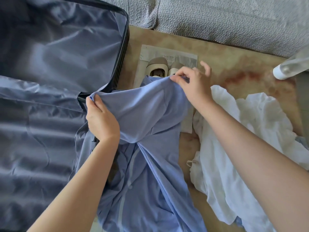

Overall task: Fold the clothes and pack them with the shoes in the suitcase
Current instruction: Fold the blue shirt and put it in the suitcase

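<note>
A light blue garment (147,148) lies stretched along the floor in front of me, its far end lifted. My left hand (100,121) pinches its left upper edge beside the suitcase rim. My right hand (192,81) pinches the right upper corner, fingers partly spread. Beige shoes (158,66) sit on a sheet of paper (167,52) just beyond the raised cloth, partly hidden by it. The open suitcase (50,81) with grey-blue lining fills the left side. A crumpled white garment (242,139) lies to the right, under my right forearm.
A grey textured sofa (217,19) runs along the back. The floor (234,64) is tan with reddish blotches. A white and clear object (287,69) pokes in at the right edge.
</note>
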`<state>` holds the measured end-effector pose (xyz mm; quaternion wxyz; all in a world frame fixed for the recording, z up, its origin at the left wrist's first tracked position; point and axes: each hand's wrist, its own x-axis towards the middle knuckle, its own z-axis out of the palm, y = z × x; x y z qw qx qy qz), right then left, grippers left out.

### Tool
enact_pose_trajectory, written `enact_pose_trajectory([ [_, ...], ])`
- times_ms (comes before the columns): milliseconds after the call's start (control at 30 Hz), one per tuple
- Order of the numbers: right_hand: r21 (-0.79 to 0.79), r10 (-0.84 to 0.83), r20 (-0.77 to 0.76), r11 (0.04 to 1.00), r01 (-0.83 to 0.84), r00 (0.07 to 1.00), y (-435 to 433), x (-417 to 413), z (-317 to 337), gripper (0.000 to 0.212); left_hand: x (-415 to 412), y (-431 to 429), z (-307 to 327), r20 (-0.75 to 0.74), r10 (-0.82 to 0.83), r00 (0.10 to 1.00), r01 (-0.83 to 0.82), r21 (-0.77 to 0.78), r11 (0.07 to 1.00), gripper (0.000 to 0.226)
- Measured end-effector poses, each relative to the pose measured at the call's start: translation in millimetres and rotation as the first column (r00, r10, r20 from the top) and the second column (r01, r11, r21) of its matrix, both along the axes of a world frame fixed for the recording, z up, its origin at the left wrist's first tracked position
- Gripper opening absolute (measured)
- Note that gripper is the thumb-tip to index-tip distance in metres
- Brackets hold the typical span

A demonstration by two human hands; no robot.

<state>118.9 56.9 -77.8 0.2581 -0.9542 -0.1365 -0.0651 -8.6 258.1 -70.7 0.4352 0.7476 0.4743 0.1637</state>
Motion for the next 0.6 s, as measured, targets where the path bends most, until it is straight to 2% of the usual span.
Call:
enact_pose_trajectory([
  [167,-0.024,0.023,-0.102,0.999,-0.025,0.995,22,-5,-29,0.026,0,6,-13,-0.16,-0.02,0.987,0.04,0.123,0.992,0.033],
  [233,0.023,0.015,-0.134,1.0,-0.012,0.991,13,-13,-41,0.035,-2,2,-23,-0.157,-0.084,0.984,0.111,0.171,0.979,0.026],
  [300,0.077,-0.044,-0.163,0.995,0.057,0.986,-2,-28,-51,0.04,-5,-5,-34,-0.118,-0.24,0.963,0.266,0.32,0.909,0.036],
  [367,0.078,-0.119,-0.205,0.988,0.137,0.972,-18,-53,-58,0.036,-5,-17,-43,-0.15,-0.409,0.9,0.43,0.458,0.778,0.05],
  [433,0.083,-0.172,-0.244,0.977,0.197,0.954,-27,-83,-63,0.032,-3,-29,-45,-0.195,-0.535,0.822,0.564,0.406,0.719,0.049],
  [500,0.115,-0.193,-0.272,0.966,0.231,0.943,-30,-108,-66,0.028,2,-39,-49,-0.218,-0.627,0.748,0.664,0.248,0.705,0.042],
  [600,0.169,-0.234,-0.372,0.935,0.313,0.898,-27,-131,-75,0.024,14,-46,-56,-0.186,-0.695,0.695,0.712,0.045,0.7,0.041],
])
